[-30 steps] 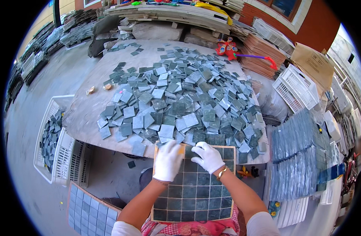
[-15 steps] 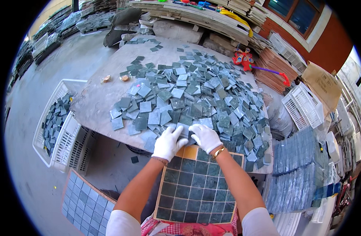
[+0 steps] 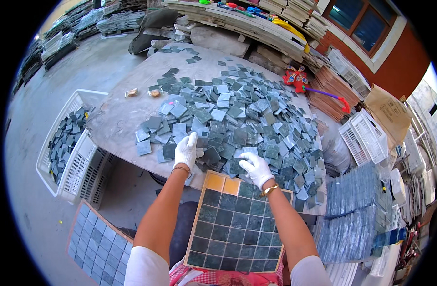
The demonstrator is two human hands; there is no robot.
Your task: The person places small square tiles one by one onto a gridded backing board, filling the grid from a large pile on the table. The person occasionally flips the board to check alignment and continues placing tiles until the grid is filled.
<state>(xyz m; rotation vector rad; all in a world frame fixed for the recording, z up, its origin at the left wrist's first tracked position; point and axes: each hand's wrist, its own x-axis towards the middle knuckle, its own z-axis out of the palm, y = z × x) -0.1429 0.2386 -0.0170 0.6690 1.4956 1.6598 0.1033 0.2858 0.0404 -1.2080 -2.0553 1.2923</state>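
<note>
In front of me a wood-edged frame (image 3: 196,224) holds rows of dark green square stone tiles (image 3: 222,218). Two yellow squares of its base (image 3: 223,184) show at the far left corner. My left hand (image 3: 185,153), in a white glove, is over the near edge of the tile heap, thumb apart from its raised fingers, beside a dark tile (image 3: 210,156). My right hand (image 3: 256,169), gloved too, is just beyond the frame's far edge. Its fingers are bent and pinched at a dark tile (image 3: 235,167), partly hidden by them.
Loose tiles (image 3: 261,114) cover much of the grey table (image 3: 118,114). A white crate (image 3: 75,164) of tiles stands left; another filled tile panel (image 3: 97,238) is at lower left. Wrapped tile stacks (image 3: 352,209) stand right. Two small wrapped items (image 3: 154,92) lie on the table.
My hands have moved apart from close together above the frame's far edge. The left went left and farther over the heap; the right moved slightly right and nearer.
</note>
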